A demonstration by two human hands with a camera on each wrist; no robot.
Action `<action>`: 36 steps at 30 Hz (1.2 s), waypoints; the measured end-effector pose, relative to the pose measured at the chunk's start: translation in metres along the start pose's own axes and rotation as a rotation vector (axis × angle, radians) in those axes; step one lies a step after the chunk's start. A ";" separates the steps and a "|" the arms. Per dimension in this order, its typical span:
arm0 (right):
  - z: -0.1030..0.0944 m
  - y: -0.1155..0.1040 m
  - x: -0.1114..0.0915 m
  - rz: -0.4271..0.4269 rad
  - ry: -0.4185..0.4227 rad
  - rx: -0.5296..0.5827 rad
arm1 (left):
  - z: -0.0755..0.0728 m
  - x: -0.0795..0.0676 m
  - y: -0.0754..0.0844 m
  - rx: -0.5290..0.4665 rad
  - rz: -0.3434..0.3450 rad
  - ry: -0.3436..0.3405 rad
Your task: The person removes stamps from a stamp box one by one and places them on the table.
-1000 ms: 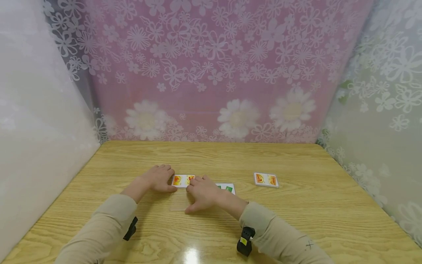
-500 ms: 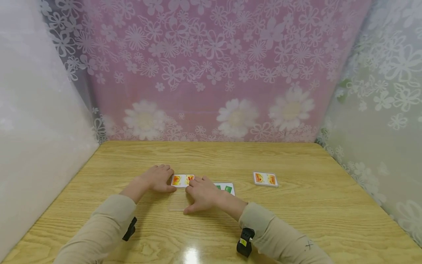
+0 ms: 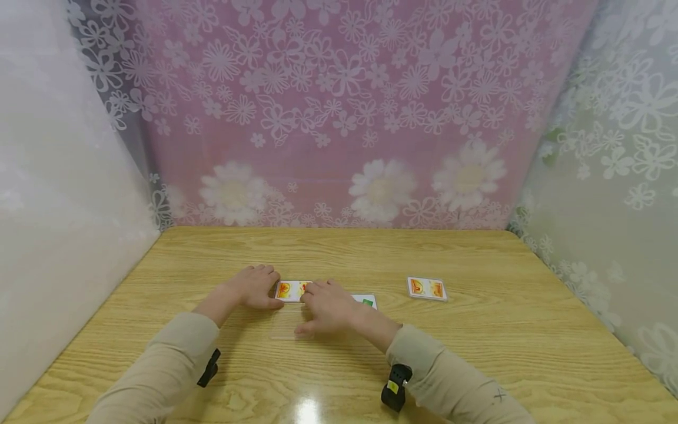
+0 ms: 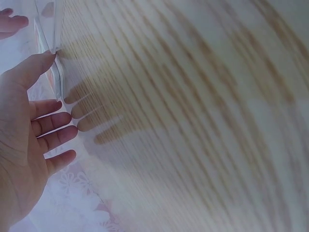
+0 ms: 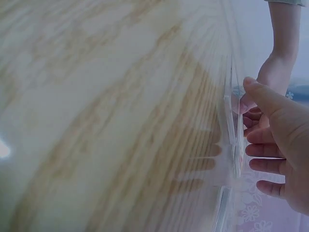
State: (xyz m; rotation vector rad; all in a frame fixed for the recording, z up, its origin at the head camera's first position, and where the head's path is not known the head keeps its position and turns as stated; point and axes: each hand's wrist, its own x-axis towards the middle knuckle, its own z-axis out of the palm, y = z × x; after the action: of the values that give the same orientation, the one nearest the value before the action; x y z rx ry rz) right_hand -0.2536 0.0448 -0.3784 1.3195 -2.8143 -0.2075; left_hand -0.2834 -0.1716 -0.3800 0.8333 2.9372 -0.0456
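Note:
On the table lies a flat clear case holding a white card with orange and yellow print (image 3: 288,291). My left hand (image 3: 254,287) holds its left end, thumb at the near corner and index finger at the far corner. In the left wrist view the case edge (image 4: 59,82) stands between thumb and index finger, the other fingers spread straight. My right hand (image 3: 329,306) lies over the case's right end with relaxed fingers. Its thumb is over a clear plastic plate (image 3: 283,325) in front of the card. The palm hides part of both.
A white card with green print (image 3: 368,301) shows partly behind my right hand. Farther right lies another orange-printed card case (image 3: 426,288). Black wrist bands (image 3: 394,390) sit on both forearms. A pink flowered curtain (image 3: 339,118) hangs behind the wooden table (image 3: 339,253).
My right hand has shifted slightly, its thumb drawn back from the near edge of the clear plate, and it covers more of the green card. The left hand stays in place.

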 end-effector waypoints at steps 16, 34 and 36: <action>0.000 0.018 0.001 0.052 0.066 0.058 | 0.000 0.001 0.000 0.015 -0.004 -0.013; 0.009 0.038 0.013 0.154 0.109 0.125 | -0.002 0.000 0.000 -0.003 -0.014 -0.022; 0.010 0.039 0.016 0.162 0.113 0.144 | -0.001 0.001 -0.001 -0.002 -0.015 -0.019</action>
State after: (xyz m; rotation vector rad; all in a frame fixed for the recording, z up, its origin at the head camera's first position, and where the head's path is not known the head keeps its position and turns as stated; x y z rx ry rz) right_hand -0.2947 0.0583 -0.3838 1.0801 -2.8662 0.0725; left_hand -0.2852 -0.1721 -0.3796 0.8059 2.9251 -0.0507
